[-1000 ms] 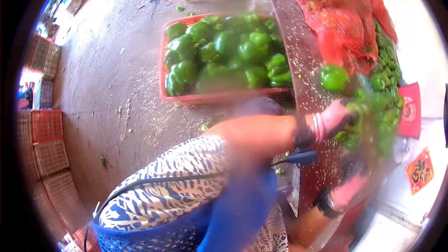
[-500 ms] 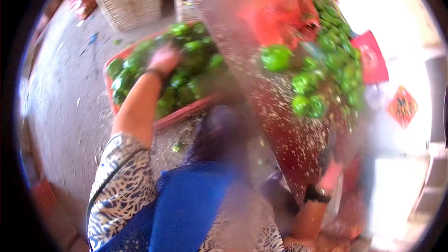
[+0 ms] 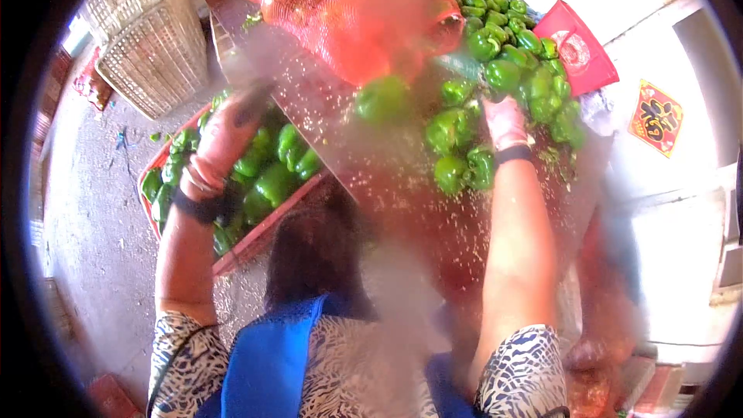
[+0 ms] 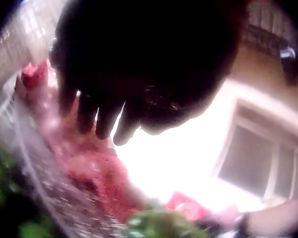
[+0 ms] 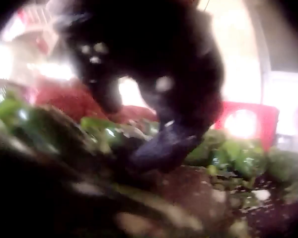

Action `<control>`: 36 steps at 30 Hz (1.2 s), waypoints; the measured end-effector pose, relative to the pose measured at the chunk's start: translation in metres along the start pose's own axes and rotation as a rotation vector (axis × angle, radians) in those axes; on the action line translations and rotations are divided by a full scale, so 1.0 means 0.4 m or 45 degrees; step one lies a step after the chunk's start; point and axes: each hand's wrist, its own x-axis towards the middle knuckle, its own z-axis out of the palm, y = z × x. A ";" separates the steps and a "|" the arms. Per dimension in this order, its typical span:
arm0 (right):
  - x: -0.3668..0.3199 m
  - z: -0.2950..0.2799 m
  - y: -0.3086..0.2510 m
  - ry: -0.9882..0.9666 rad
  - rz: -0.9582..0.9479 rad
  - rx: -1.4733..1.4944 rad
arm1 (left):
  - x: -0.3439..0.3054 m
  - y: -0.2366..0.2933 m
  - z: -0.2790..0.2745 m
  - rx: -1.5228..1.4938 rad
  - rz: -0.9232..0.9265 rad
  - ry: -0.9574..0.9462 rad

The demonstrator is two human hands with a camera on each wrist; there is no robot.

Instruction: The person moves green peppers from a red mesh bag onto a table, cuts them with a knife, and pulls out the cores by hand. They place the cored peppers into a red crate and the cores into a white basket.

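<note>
My left hand (image 3: 224, 135) is over the red crate (image 3: 259, 245) of green peppers (image 3: 275, 183), beside the table's edge. Its dark fingers (image 4: 103, 116) hang relaxed in the left wrist view, holding nothing visible. On the tabletop, my right hand (image 3: 507, 122) reaches among loose green peppers (image 3: 451, 130). The right wrist view shows this hand (image 5: 159, 84) dark and blurred with bent fingers low over the peppers; whether it grips one is unclear. A single large pepper (image 3: 383, 99) lies nearer the table's middle.
A red net sack (image 3: 340, 11) lies across the far part of the table (image 3: 464, 240), which is strewn with pale seeds. More peppers and a red box (image 3: 576, 46) border the right side. Pale woven baskets (image 3: 155, 58) stand on the floor at upper left.
The head view has turned toward the table. My left hand went from the tabletop peppers to the crate and has lifted from among its peppers. My right hand has moved from the near table side to the peppers.
</note>
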 end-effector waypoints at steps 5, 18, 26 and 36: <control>0.179 0.197 0.162 -0.353 0.307 0.703 | 0.030 0.241 0.119 -0.653 -0.040 -0.293; -0.076 -0.161 0.304 0.012 0.282 1.591 | 0.090 0.414 0.263 -0.928 0.005 -0.415; -0.549 -0.248 0.273 0.002 0.086 0.791 | -0.081 0.599 0.503 -0.568 0.514 -0.310; -0.683 -0.142 0.357 0.004 0.338 0.545 | -0.126 0.554 0.562 0.013 0.423 -0.802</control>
